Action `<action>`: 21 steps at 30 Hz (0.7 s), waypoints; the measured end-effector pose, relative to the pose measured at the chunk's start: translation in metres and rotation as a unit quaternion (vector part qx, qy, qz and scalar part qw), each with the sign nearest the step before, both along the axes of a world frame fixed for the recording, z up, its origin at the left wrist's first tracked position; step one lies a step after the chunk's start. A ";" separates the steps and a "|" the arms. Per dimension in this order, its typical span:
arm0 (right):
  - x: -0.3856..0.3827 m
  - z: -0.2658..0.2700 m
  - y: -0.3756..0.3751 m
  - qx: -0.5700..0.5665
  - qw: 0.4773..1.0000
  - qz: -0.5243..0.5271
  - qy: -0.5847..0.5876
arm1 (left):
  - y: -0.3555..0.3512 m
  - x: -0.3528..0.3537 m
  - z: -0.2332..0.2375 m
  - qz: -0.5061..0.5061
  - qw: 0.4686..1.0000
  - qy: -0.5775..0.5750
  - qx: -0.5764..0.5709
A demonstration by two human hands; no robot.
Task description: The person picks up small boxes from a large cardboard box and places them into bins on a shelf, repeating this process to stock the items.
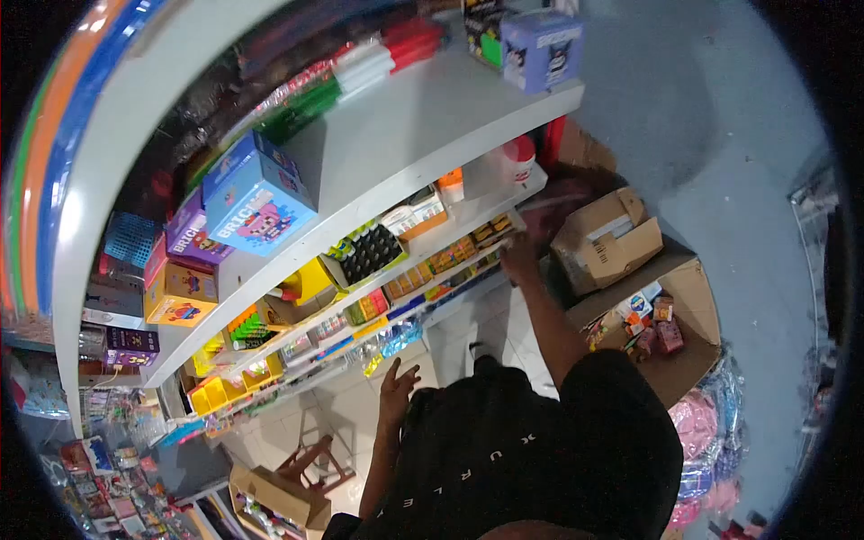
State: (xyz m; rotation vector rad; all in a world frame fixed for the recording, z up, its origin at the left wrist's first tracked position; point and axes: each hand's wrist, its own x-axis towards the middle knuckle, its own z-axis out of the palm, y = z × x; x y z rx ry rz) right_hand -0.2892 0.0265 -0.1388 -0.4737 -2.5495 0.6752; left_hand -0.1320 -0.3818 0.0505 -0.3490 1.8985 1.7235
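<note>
My left hand [397,387] hangs in front of my black shirt, over the tiled floor, with its fingers apart and nothing in them. My right arm stretches forward to the far end of the shelving. There my right hand [519,258] is right at a row of small boxes [494,229] on a lower shelf; its fingers are blurred and I cannot tell whether they hold one. More small orange and green boxes [453,256] stand in rows along that shelf. Just above them is a black tray of bottle-like items [373,253].
On the top shelf stand a blue brick-toy box [259,200] and a lilac box [542,50]. An open carton of small packs [693,301] and another cardboard box [612,240] are to my right. Beyond my left hand, a wooden stool [317,463] stands near another open carton [306,508].
</note>
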 end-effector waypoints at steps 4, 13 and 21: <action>0.074 0.068 -0.043 -0.068 0.983 0.148 -0.081 | -0.003 0.004 -0.020 -0.067 0.997 0.031 0.028; 0.238 0.088 -0.141 -0.142 0.951 0.247 -0.116 | -0.011 0.000 0.005 -0.144 0.988 0.032 0.040; 0.292 0.163 -0.180 -0.194 0.954 0.194 -0.117 | -0.040 0.058 -0.027 -0.181 0.977 -0.013 0.112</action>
